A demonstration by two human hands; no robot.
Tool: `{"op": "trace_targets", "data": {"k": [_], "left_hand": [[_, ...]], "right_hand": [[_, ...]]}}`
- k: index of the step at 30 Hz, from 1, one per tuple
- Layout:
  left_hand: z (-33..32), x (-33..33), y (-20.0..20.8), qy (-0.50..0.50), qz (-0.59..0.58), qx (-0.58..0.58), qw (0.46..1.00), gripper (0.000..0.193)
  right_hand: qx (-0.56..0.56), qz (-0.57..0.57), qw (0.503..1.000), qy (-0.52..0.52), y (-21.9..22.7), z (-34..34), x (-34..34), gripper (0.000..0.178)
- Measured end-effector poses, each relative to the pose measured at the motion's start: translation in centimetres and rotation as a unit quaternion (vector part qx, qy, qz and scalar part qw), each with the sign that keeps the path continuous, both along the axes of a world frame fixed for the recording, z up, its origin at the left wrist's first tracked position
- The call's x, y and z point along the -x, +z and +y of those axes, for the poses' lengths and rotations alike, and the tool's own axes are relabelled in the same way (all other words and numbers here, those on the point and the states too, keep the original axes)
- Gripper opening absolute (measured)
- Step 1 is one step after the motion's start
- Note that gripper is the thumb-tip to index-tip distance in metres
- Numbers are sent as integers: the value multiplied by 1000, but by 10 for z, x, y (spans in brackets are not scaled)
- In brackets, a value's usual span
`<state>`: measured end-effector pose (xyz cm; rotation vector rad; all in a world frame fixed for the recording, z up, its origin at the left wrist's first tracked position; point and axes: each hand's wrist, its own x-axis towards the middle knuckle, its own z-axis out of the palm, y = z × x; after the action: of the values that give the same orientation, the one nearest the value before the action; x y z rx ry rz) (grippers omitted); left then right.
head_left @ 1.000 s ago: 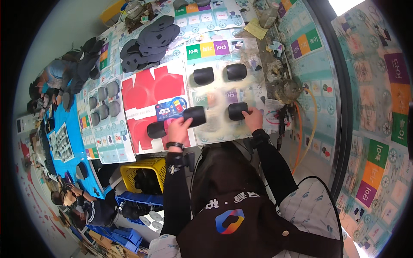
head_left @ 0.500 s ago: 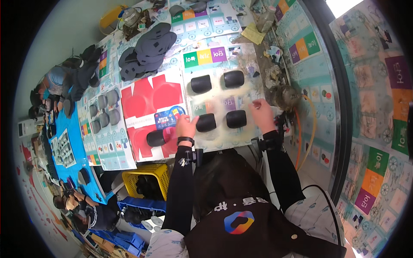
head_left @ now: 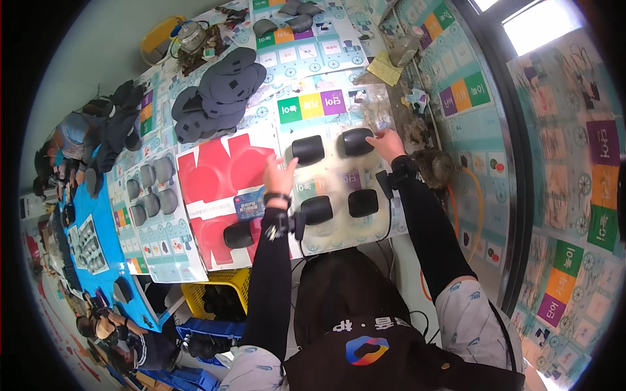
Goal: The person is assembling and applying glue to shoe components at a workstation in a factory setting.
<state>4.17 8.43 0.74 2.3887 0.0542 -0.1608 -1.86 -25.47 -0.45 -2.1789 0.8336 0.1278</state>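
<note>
Several black, curved, rounded-rectangle pads lie on a stained patterned sheet in front of me. My right hand (head_left: 389,144) is at the right edge of the far right pad (head_left: 357,141), its thumb and fingers curled closed on that edge. My left hand (head_left: 279,177) hovers with fingers apart, just left of the far left pad (head_left: 308,150), and holds nothing. Closer to me are the near left pad (head_left: 317,210) and the near right pad (head_left: 363,203). Another black pad (head_left: 238,235) rests on the red printed sheet (head_left: 208,171), below my left hand.
Dark grey flat pieces (head_left: 225,88) are piled at the back left. Small grey pads (head_left: 151,204) stand in rows further left. A yellow basket (head_left: 195,296) is below the table edge. Hoses (head_left: 481,202) hang at the right. Other people (head_left: 124,329) work at a blue table.
Both my hands have moved away from me. The right went from beside the near right pad to the far right pad's edge; the left went from the near left pad toward the far left one.
</note>
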Motion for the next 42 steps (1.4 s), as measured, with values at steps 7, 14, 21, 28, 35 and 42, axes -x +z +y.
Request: {"op": "trace_targets", "data": {"k": [7,14,21,28,35,42], "left_hand": [[-30,-49,-30,-23,251,57,966,43],[-30,-84,-10,14,94,124,988,33],[-44,-85,-44,40,63,17,997,35],[47,-44,34,62,-42,26,997,50],[226,115,29,141,73,-210,965,50],[195,159,19,131,-41,-153,979,51]], "right_hand": [[-70,72,994,29,-10,-3,-11,42],[-126,-33,991,-11,30,15,-57,30],[-23,14,1000,15,-9,0,-63,33],[76,-29,996,48,68,40,-29,51],[-387,49,920,30,125,152,97,13],[-422,157,882,137,35,327,96,36]]}}
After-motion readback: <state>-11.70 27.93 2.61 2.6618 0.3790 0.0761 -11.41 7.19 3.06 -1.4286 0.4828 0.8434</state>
